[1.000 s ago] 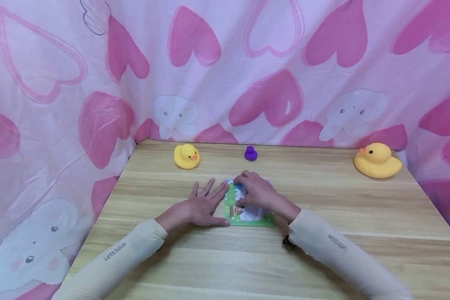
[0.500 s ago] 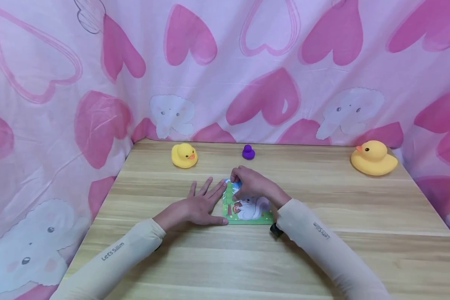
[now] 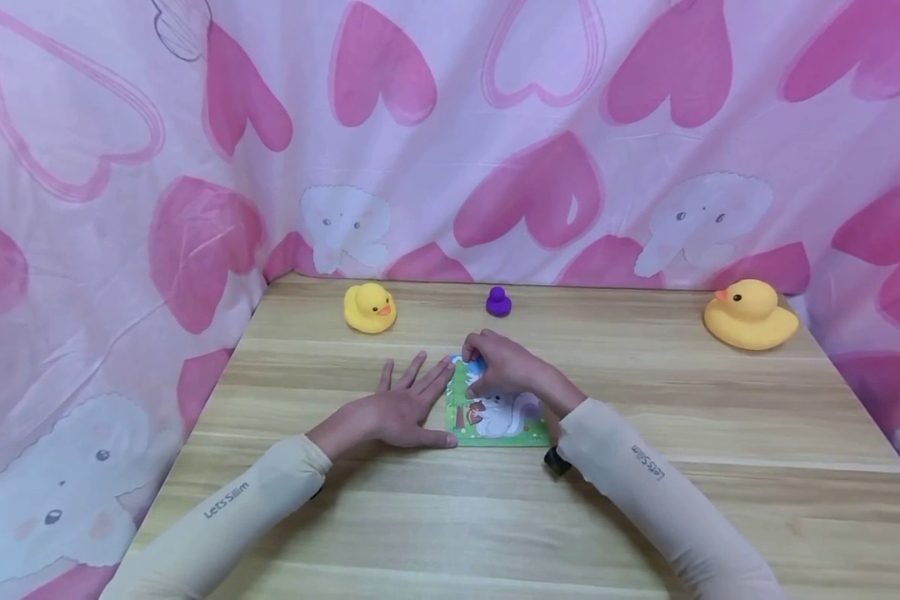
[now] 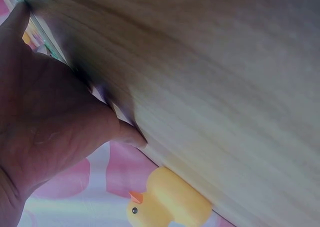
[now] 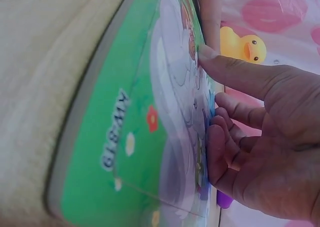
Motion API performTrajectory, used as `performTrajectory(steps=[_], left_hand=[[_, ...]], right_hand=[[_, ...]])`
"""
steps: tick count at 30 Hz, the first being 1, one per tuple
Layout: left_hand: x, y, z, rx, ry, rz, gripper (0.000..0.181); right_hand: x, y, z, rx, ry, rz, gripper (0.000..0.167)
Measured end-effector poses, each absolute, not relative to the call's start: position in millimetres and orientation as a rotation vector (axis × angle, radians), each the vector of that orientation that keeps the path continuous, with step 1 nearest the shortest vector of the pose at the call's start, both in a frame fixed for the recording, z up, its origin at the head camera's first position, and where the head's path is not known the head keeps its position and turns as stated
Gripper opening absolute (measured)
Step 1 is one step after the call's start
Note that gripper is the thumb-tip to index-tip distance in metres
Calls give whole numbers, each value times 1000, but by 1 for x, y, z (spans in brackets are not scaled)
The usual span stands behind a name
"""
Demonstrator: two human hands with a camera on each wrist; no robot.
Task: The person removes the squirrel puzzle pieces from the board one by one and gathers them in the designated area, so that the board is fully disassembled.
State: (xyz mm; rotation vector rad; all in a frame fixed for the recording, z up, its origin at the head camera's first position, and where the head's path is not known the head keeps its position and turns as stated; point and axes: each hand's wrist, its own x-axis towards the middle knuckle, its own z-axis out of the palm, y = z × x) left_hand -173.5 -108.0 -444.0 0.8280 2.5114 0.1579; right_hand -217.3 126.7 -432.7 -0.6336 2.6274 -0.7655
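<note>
"So, which step is in hand?"
"Apparently, fitting or freeing part of the picture puzzle [image 3: 504, 421], flat on the counter [image 3: 450, 525]. Left hand [image 3: 399, 414]: spread, at its left edge. Right hand [image 3: 512, 367]: fingers bent onto its surface; whether pinching, cannot tell."
"Next move?"
"Probably even fingertip pressure or a straight lift."

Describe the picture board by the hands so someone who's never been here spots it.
Find the wood-grain table before the pink heart-print cloth. Near its middle, closer to the camera than the purple duck, the picture board lies partly under the right hand, left hand spread at its edge. Unlike the rounded toy ducks beyond, it is flat, printed with a pale animal on green.
</note>
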Motion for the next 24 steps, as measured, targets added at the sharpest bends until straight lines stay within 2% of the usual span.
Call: performTrajectory(steps=[13,24], left_hand=[[-173,-108,-441,824,2511,144,116],[-172,-107,-442,837,2509,136,117]], right_hand=[[-221,130,-438,-648,2606,-801,51],[-227,140,-443,-734,2569,-862,44]])
